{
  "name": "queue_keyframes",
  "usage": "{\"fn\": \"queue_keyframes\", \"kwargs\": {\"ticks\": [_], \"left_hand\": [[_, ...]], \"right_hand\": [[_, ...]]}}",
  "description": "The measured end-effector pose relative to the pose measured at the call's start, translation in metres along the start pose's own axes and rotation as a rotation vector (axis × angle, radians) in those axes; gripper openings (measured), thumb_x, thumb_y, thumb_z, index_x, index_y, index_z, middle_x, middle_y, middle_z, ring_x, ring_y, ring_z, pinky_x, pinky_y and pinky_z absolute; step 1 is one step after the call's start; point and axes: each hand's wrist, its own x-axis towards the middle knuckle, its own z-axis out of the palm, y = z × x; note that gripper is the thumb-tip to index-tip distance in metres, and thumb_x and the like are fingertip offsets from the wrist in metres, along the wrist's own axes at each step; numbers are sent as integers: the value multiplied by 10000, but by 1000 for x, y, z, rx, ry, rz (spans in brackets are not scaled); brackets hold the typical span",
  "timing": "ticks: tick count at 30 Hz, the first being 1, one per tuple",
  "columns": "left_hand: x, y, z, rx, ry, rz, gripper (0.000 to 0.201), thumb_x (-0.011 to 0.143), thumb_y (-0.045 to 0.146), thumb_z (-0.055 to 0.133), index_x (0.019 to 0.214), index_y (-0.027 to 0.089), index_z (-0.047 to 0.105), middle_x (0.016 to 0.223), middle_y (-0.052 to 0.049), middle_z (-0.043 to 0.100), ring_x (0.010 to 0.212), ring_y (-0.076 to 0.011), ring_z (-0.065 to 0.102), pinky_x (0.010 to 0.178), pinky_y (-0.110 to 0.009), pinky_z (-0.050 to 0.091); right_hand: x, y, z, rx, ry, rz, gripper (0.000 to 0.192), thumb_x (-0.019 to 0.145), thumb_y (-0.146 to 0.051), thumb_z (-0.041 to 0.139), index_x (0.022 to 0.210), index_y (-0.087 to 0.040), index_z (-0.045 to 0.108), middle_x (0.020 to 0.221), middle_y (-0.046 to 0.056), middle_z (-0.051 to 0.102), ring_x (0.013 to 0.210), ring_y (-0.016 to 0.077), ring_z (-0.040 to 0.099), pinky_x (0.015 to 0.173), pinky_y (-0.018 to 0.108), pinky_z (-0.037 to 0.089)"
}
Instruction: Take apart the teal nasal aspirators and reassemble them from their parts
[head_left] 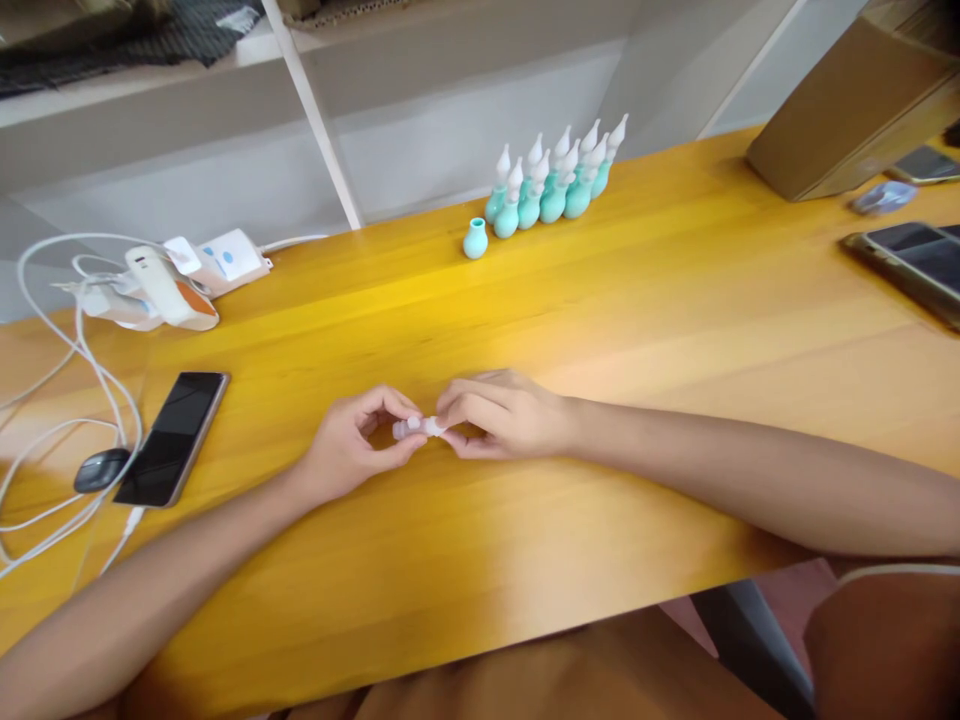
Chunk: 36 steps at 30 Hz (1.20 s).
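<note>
So I've got both hands meeting over the middle of the yellow wooden table (600,330), low down near the front edge. My left hand (352,450) and my right hand (506,415) are both pinched onto the same small white plastic piece (418,428), fingertips closed on it from either end, so it sits right between the two hands just above the tabletop. It's tiny and a bit blurry, so I can't tell exactly what shape it is. Further back, near the wall, there's a cluster of teal bulbs with white tips (555,180) standing upright, and one lone teal bulb (475,239) with no tip just to the left of them. Off to my left is a black phone (174,438) lying flat, a dark mouse (101,469) beside it, and a white power strip (225,258) with cables trailing around.
</note>
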Motion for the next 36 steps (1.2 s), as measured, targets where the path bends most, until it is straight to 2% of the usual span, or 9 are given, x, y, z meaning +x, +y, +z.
{"fn": "queue_keyframes", "kwargs": {"ticks": [8,14,20,29,36], "left_hand": [[-6,0,1,201,-43,134,155,968,200,830,977,213,676,961,-61,794,841,-162,764,748,-283,601],[-9,2,0,325,-60,174,134,977,192,808,1000,231,682,962,-38,797,837,-165,768,749,-291,600],[-9,2,1,379,-77,250,138,989,177,794,1021,240,674,983,-39,799,841,-166,767,733,-290,599],[-8,1,0,383,-84,306,155,994,161,799,1046,227,669,983,-37,793,825,-153,761,717,-266,596],[-9,2,-1,378,-106,251,118,1007,186,795,1027,211,682,967,-21,784,812,-121,738,717,-232,562]], "right_hand": [[-3,1,1,8,-15,-33,223,1037,-179,669,1183,-238,511,971,-9,762,710,113,691,686,261,530],[-1,0,0,30,-17,-40,180,1054,-179,664,1167,-224,532,967,5,765,697,115,675,670,259,515],[1,-1,-2,48,-20,-47,134,1065,-178,659,1101,-220,538,936,2,755,670,110,648,641,259,494],[1,-1,-2,66,-50,-39,155,1068,-183,654,1119,-234,516,960,-1,742,690,108,642,660,261,495],[-2,-3,0,72,-82,-48,149,1084,-163,636,1103,-211,496,970,12,718,692,94,616,660,239,464]]}}
